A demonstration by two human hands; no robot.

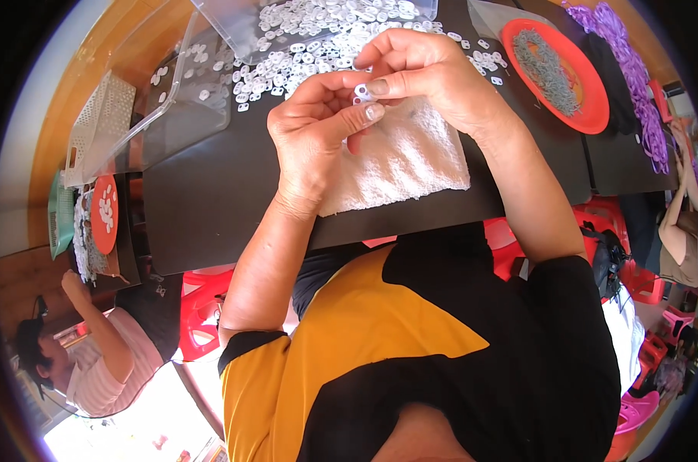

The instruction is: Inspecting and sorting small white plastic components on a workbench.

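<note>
**Small white ring pinched over the towel**

Across the black desk (210, 200), a clear plastic tub (203, 85) spills white plastic rings (303, 58) within reach. Above the white folded towel (410, 158), left hand (314, 138) and right hand (434, 77) close fingers (368, 112) on one small white ring (361, 92), likely so drops land softly.

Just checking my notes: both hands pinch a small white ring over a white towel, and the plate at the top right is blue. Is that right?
Not quite. The head view shows the plate is orange-red, not blue. The rest holds: the left hand and right hand pinch a small white ring over the white towel.
</note>
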